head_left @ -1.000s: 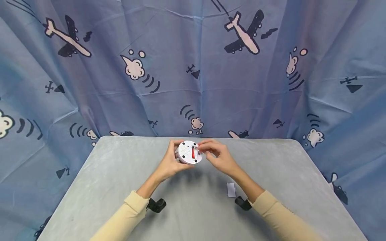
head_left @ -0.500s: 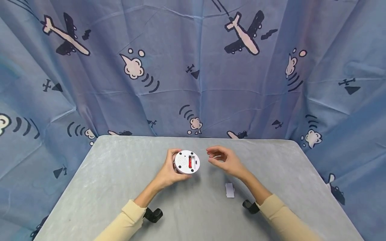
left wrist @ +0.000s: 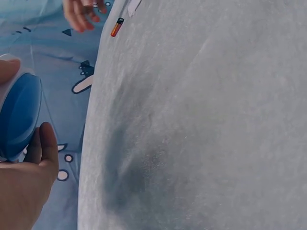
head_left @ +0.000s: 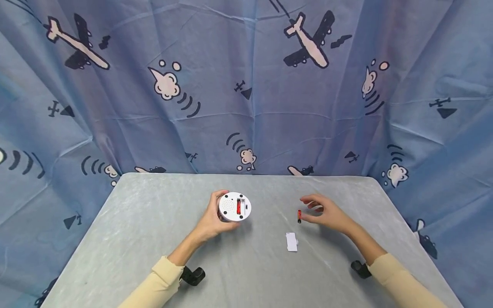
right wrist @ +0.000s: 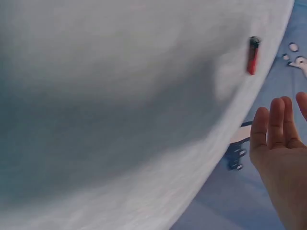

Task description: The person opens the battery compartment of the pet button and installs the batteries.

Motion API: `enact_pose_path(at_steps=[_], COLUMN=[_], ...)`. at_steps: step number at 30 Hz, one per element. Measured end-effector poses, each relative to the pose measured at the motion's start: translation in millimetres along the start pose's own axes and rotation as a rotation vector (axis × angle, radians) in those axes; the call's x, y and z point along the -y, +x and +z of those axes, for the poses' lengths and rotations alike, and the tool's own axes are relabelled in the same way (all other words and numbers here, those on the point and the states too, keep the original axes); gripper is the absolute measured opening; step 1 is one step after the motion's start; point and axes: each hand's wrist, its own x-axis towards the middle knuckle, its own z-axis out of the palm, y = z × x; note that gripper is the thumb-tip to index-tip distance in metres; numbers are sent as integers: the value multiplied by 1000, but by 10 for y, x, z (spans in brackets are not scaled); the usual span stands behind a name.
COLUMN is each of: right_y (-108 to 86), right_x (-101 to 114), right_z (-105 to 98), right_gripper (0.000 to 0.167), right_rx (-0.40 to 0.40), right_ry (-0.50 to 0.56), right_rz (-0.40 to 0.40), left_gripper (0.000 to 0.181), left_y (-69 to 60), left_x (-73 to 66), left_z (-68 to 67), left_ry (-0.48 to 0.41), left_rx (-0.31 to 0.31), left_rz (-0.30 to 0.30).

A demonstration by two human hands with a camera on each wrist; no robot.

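Observation:
My left hand [head_left: 211, 217] grips a round white battery-powered device [head_left: 228, 208] by its edge, its underside turned toward the head camera. That underside has small dark feet, a cluster of little holes and an uncovered compartment with one red battery [head_left: 238, 207] in it. The left wrist view shows the device's blue side [left wrist: 21, 115]. Another red battery [head_left: 299, 216], with a dark end, lies on the table. Just right of it is my right hand [head_left: 327, 214], fingers loosely bent and holding nothing; the right wrist view shows them apart from this battery.
A small white battery cover [head_left: 291, 242] lies on the grey table [head_left: 154, 239], nearer than the loose battery. Behind the table's far edge hangs a blue curtain [head_left: 215, 141] with aeroplane prints. A black camera is strapped at each wrist.
My right hand has moved from the device's compartment off to the right. A red battery now lies on the table beside it. The left hand and device have shifted slightly left and nearer.

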Motion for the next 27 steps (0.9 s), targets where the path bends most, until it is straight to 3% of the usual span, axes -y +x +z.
enact_pose_path(at_steps=[7, 15, 27], right_y=[-150, -45, 119], right_x=[-181, -224, -167], right_z=[6, 127, 173], right_gripper=[66, 65, 37], right_rx=[-2, 17, 56], right_ry=[-72, -114, -192], right_rz=[50, 57, 84], left_gripper=[96, 96, 97], left_y=[-4, -25, -58], left_x=[4, -16, 19], left_z=[7, 69, 75], left_ry=[-23, -14, -9], left_rx=[11, 49, 47], left_rz=[-14, -31, -20])
